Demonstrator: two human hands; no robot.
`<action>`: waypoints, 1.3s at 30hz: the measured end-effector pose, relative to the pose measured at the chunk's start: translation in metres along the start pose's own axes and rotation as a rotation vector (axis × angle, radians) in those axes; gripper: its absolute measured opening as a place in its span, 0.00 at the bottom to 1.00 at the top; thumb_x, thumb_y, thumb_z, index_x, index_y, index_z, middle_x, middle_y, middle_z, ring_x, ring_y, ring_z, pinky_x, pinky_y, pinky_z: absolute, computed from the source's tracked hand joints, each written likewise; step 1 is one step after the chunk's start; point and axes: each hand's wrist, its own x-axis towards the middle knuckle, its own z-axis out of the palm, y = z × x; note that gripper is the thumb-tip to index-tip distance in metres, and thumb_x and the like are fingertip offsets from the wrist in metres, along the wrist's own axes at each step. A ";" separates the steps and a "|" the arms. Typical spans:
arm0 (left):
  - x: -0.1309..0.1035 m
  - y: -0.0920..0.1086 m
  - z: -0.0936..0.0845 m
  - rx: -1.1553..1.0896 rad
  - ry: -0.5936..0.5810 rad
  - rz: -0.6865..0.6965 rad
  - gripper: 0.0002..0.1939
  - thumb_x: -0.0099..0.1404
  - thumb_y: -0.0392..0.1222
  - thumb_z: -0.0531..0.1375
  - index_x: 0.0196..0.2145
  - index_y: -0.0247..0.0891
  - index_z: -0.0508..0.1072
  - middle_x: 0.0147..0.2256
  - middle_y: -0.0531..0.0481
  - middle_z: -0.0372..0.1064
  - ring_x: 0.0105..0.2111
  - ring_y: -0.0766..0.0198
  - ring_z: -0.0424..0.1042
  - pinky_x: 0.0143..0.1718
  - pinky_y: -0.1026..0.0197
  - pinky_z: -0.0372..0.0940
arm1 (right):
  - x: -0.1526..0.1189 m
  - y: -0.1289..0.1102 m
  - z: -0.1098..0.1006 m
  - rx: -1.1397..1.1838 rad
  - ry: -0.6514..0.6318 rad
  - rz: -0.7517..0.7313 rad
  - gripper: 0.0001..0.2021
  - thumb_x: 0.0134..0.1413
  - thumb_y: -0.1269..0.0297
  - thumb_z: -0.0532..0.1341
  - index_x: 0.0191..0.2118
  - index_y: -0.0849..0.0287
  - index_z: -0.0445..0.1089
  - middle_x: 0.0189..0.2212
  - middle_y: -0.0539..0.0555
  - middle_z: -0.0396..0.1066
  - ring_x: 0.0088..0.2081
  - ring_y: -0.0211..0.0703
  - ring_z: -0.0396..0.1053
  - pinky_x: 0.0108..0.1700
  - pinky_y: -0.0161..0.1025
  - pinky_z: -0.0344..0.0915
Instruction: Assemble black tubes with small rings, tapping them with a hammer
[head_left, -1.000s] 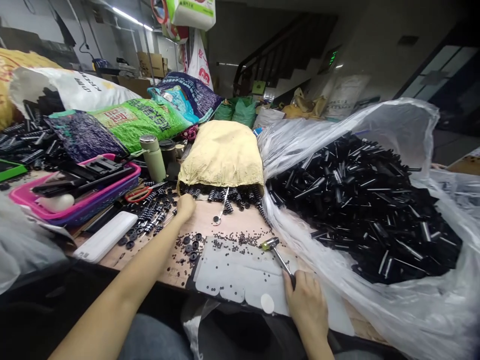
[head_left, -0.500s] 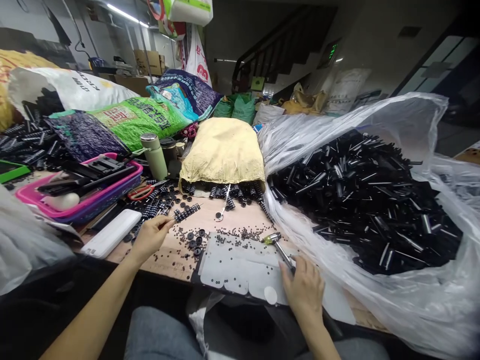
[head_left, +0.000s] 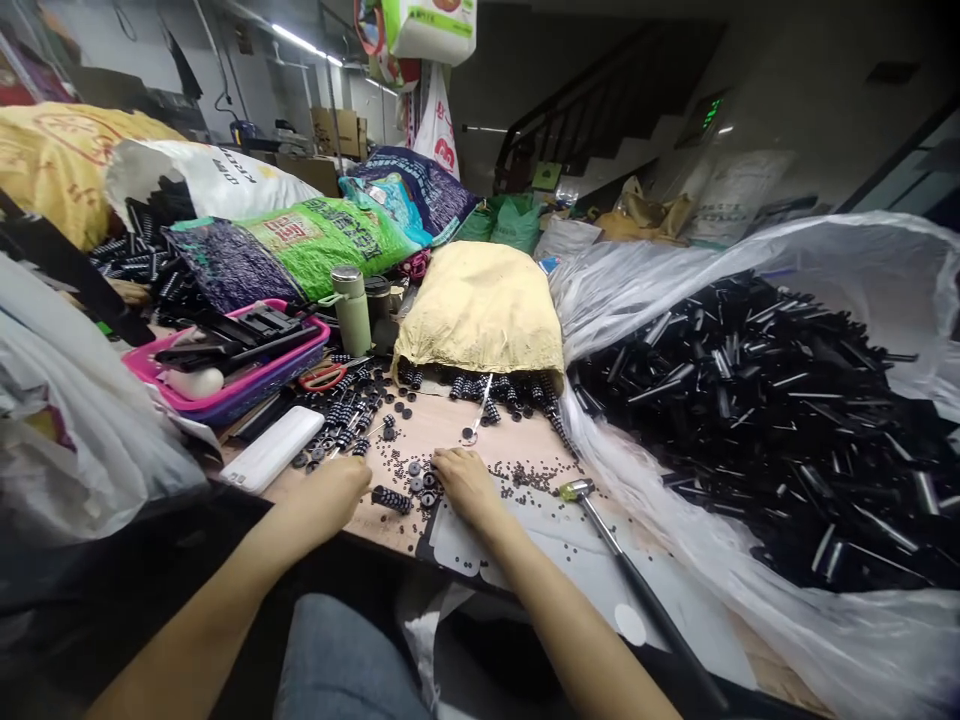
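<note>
My left hand [head_left: 335, 492] is closed at the end of a thin rod that carries a black ribbed roller [head_left: 391, 499], over the front part of the table. My right hand [head_left: 466, 484] reaches to the black round caps [head_left: 416, 469] beside the roller; its fingers are bent together at the caps, and what lies under the fingertips is hidden. Small black rings [head_left: 525, 474] are scattered around. A hammer [head_left: 619, 550] with a yellow-green tip lies on the grey mat [head_left: 540, 545], apart from both hands.
A yellow sack [head_left: 487, 310] spills ribbed rollers at the back. Plastic sheeting [head_left: 675, 530] holds a heap of black parts [head_left: 750, 400] on the right. A pink basket [head_left: 225, 400], white box [head_left: 274, 448], red-handled scissors [head_left: 324, 377] and green bottle [head_left: 351, 312] stand left.
My right hand has left the hammer and moved left to the black caps. My left hand has come nearer the front edge with the roller. The view has turned left.
</note>
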 end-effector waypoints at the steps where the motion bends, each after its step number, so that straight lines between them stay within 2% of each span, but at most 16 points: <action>1: 0.003 0.004 0.004 -0.006 0.015 0.026 0.12 0.59 0.34 0.49 0.20 0.37 0.66 0.26 0.47 0.67 0.28 0.63 0.67 0.31 0.63 0.59 | 0.002 0.001 0.001 0.018 0.002 0.001 0.10 0.56 0.72 0.50 0.35 0.59 0.68 0.39 0.56 0.70 0.40 0.44 0.65 0.43 0.42 0.59; 3: 0.010 0.011 0.015 -0.040 0.090 0.068 0.11 0.60 0.34 0.49 0.23 0.36 0.67 0.26 0.46 0.67 0.28 0.62 0.67 0.31 0.62 0.59 | 0.002 0.002 0.001 0.064 0.025 0.021 0.08 0.55 0.71 0.53 0.32 0.59 0.68 0.33 0.55 0.71 0.37 0.44 0.66 0.42 0.42 0.60; 6: 0.023 0.020 0.038 -0.230 0.281 0.063 0.09 0.60 0.35 0.50 0.27 0.36 0.68 0.28 0.47 0.68 0.29 0.62 0.67 0.32 0.61 0.60 | -0.003 0.004 -0.001 0.170 0.105 0.093 0.04 0.51 0.69 0.56 0.33 0.59 0.68 0.33 0.55 0.69 0.36 0.43 0.66 0.40 0.41 0.61; 9: 0.036 0.032 0.068 -0.476 0.465 0.036 0.09 0.61 0.37 0.50 0.31 0.36 0.69 0.29 0.47 0.68 0.31 0.63 0.68 0.33 0.61 0.62 | -0.013 0.009 -0.005 0.304 0.208 0.205 0.07 0.50 0.66 0.57 0.36 0.59 0.66 0.34 0.55 0.68 0.33 0.40 0.67 0.37 0.39 0.64; 12: 0.044 0.044 0.100 -0.590 0.630 -0.002 0.11 0.62 0.40 0.51 0.39 0.35 0.69 0.34 0.45 0.69 0.36 0.61 0.68 0.38 0.58 0.64 | -0.026 0.015 -0.010 0.464 0.275 0.321 0.09 0.48 0.61 0.58 0.36 0.60 0.66 0.32 0.54 0.69 0.32 0.40 0.68 0.35 0.39 0.66; 15: 0.045 0.053 0.125 -0.601 0.680 0.001 0.17 0.61 0.43 0.53 0.47 0.34 0.65 0.36 0.43 0.69 0.38 0.59 0.68 0.40 0.56 0.65 | -0.036 0.018 -0.011 0.647 0.302 0.412 0.11 0.45 0.60 0.61 0.34 0.60 0.66 0.29 0.54 0.70 0.30 0.41 0.69 0.32 0.38 0.67; 17: 0.043 0.057 0.134 -0.569 0.684 0.032 0.18 0.62 0.42 0.53 0.48 0.34 0.64 0.37 0.43 0.69 0.38 0.59 0.69 0.40 0.55 0.66 | -0.040 0.019 -0.010 0.725 0.323 0.449 0.12 0.42 0.60 0.62 0.34 0.61 0.67 0.29 0.54 0.71 0.30 0.41 0.69 0.31 0.38 0.68; 21: 0.040 0.063 0.136 -0.441 0.687 0.123 0.16 0.64 0.40 0.50 0.48 0.35 0.65 0.39 0.42 0.68 0.40 0.58 0.68 0.40 0.56 0.66 | -0.042 0.019 -0.006 0.819 0.381 0.485 0.14 0.38 0.60 0.64 0.34 0.61 0.68 0.30 0.55 0.71 0.32 0.42 0.70 0.35 0.39 0.68; 24: 0.039 0.069 0.129 -0.396 0.634 0.199 0.16 0.65 0.40 0.47 0.49 0.35 0.65 0.39 0.41 0.68 0.38 0.60 0.69 0.36 0.58 0.67 | -0.043 0.016 -0.007 0.867 0.402 0.482 0.14 0.37 0.61 0.65 0.33 0.61 0.69 0.30 0.54 0.71 0.32 0.41 0.69 0.36 0.40 0.68; 26: 0.039 0.072 0.125 -0.391 0.596 0.229 0.17 0.65 0.40 0.48 0.48 0.34 0.65 0.38 0.41 0.69 0.37 0.59 0.70 0.37 0.57 0.67 | -0.045 0.013 -0.009 0.889 0.405 0.470 0.13 0.37 0.62 0.65 0.33 0.61 0.69 0.30 0.54 0.72 0.32 0.41 0.70 0.36 0.39 0.67; 32: 0.037 0.074 0.118 -0.423 0.524 0.205 0.17 0.64 0.41 0.48 0.48 0.34 0.66 0.39 0.41 0.71 0.40 0.57 0.70 0.40 0.55 0.67 | -0.052 0.003 -0.018 0.902 0.396 0.438 0.10 0.39 0.65 0.63 0.32 0.60 0.69 0.28 0.53 0.72 0.31 0.40 0.70 0.35 0.38 0.67; 39: 0.033 0.069 0.118 -0.443 0.469 0.172 0.17 0.64 0.42 0.49 0.47 0.35 0.66 0.41 0.42 0.70 0.41 0.58 0.70 0.42 0.55 0.66 | -0.052 -0.008 -0.016 0.851 0.416 0.445 0.08 0.39 0.66 0.62 0.31 0.60 0.70 0.27 0.52 0.72 0.30 0.40 0.70 0.35 0.37 0.67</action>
